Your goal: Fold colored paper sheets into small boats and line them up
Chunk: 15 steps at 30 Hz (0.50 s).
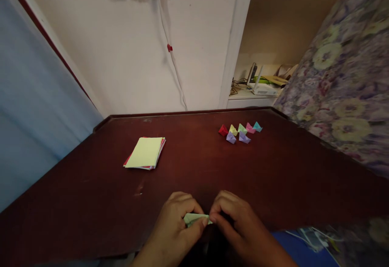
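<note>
A small piece of folded light green paper (192, 218) is held between my two hands near the table's front edge. My left hand (179, 222) is closed on its left part, with the thumb pressed on top. At its right tip, my right hand (232, 218) pinches the paper between thumb and fingers. Part of the paper is hidden behind my fingers. Farther back on the left lies a stack of square paper sheets (144, 152), a pale yellow one on top with red and white edges below. Several small folded paper boats (242, 129) in different colours stand at the back right.
The dark red-brown table (188, 157) meets a white wall with a hanging cable (174, 66). A blue curtain (33, 105) borders the left, a floral curtain (340, 80) the right. A white router (263, 88) stands on a shelf. Something blue (300, 248) lies at the lower right.
</note>
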Each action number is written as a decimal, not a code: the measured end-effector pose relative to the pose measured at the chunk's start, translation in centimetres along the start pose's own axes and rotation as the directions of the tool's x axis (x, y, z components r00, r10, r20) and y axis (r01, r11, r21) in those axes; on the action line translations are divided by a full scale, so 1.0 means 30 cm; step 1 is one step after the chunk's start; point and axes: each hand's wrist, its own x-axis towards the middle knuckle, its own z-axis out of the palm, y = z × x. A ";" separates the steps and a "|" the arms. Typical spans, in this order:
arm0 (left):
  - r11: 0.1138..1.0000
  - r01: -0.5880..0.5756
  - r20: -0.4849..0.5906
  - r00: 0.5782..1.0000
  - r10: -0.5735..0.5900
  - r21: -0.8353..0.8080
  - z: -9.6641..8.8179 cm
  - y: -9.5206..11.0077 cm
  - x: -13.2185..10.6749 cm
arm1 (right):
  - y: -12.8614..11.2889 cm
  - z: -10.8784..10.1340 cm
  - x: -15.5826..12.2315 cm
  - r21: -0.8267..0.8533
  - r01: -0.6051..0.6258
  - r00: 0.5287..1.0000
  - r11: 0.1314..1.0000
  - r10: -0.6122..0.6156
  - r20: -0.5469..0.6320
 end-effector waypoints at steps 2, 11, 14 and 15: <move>0.999 -0.038 0.020 0.999 0.038 0.012 -0.007 -0.003 0.001 | 0.008 -0.005 0.001 0.063 -0.020 1.000 0.998 0.019 0.022; 0.938 -0.319 0.158 0.942 0.297 0.137 -0.048 -0.015 -0.007 | 0.021 -0.034 0.007 0.360 -0.167 0.980 0.918 0.114 0.163; 0.884 -0.420 0.198 0.902 0.383 0.207 -0.059 -0.017 -0.006 | 0.022 -0.028 0.004 0.336 -0.169 0.978 0.926 0.115 0.174; 0.868 -0.445 0.205 0.891 0.405 0.222 -0.060 -0.018 -0.005 | 0.020 -0.025 0.003 0.310 -0.157 0.980 0.938 0.109 0.166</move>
